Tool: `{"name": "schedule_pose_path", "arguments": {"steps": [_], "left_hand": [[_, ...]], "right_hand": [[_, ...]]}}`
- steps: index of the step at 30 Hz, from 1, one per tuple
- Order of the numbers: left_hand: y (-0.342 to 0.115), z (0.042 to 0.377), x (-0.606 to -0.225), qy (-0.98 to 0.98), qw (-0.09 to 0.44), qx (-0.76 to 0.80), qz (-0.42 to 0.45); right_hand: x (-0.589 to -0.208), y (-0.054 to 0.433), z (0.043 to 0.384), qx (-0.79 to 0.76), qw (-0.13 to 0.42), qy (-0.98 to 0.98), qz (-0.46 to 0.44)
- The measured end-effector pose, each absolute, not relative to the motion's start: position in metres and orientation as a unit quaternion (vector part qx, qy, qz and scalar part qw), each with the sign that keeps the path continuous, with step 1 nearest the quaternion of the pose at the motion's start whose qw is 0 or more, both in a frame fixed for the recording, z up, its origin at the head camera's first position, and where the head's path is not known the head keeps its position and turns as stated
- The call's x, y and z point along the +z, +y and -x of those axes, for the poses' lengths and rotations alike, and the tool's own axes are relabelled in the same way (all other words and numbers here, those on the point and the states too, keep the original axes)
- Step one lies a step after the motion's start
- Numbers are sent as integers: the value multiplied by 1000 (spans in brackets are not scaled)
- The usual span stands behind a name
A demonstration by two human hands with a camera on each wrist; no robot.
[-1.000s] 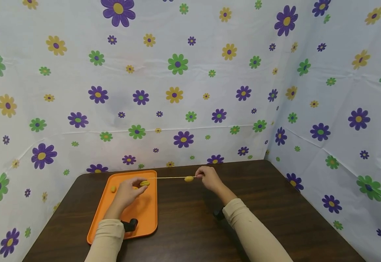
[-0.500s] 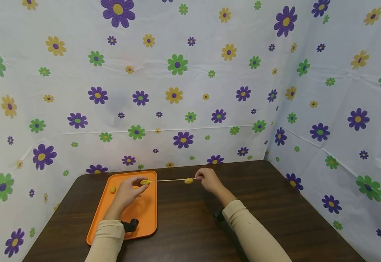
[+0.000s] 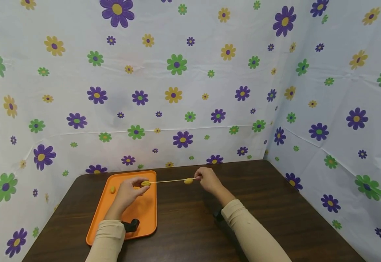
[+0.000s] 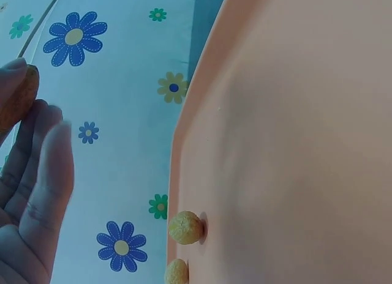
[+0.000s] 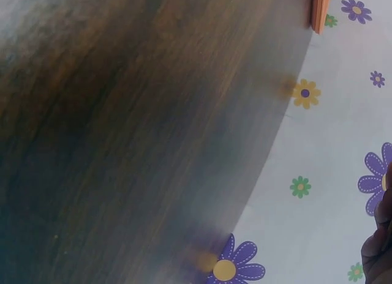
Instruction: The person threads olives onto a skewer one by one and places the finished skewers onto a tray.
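Observation:
In the head view, my left hand [image 3: 128, 191] pinches a small yellow oval piece [image 3: 145, 183], fruit-like and slightly rough, between thumb and fingers over the tray. A thin straight skewer [image 3: 169, 181] runs from that piece across to my right hand [image 3: 207, 179], whose fingers grip its far end. Close to those fingers, a second yellow oval piece [image 3: 188, 181] sits threaded on the stick. The left wrist view has the held piece [image 4: 21, 100] at its left edge, with the skewer [image 4: 41, 21] rising from it. Only part of my right hand [image 5: 381, 247] enters the right wrist view.
An orange tray [image 3: 148, 218] lies on the left of the dark wooden table [image 3: 190, 225]. Loose yellow pieces [image 4: 186, 227] rest near its far edge, one [image 3: 112, 190] at its left side. A white flowered cloth [image 3: 190, 83] hangs behind and to the right.
The skewer's left end has dropped slightly, from just above the pinched piece to its right end. Both hands have stayed nearly in place.

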State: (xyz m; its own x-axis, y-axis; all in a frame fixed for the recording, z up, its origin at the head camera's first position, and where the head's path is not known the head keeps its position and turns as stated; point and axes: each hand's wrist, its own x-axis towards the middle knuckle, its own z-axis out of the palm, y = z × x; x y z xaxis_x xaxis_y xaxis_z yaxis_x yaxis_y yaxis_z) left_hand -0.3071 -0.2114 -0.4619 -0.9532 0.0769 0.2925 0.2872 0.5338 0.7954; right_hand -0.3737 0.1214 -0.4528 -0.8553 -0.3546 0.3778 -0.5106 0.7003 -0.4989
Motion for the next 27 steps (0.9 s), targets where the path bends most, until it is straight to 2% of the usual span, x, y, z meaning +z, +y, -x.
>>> {"name": "schedule_pose_path", "arguments": {"steps": [11, 19, 27], "left_hand": [[-212, 308, -464, -877, 102, -461, 90], [-212, 305, -464, -821, 77, -565, 45], [-208, 306, -461, -745, 87, -661, 23]], "right_hand": [[-455, 116, 372, 302, 130, -912, -245], [-455, 115, 368, 318, 127, -907, -246], [-451, 113, 371, 331, 131, -901, -248]]}}
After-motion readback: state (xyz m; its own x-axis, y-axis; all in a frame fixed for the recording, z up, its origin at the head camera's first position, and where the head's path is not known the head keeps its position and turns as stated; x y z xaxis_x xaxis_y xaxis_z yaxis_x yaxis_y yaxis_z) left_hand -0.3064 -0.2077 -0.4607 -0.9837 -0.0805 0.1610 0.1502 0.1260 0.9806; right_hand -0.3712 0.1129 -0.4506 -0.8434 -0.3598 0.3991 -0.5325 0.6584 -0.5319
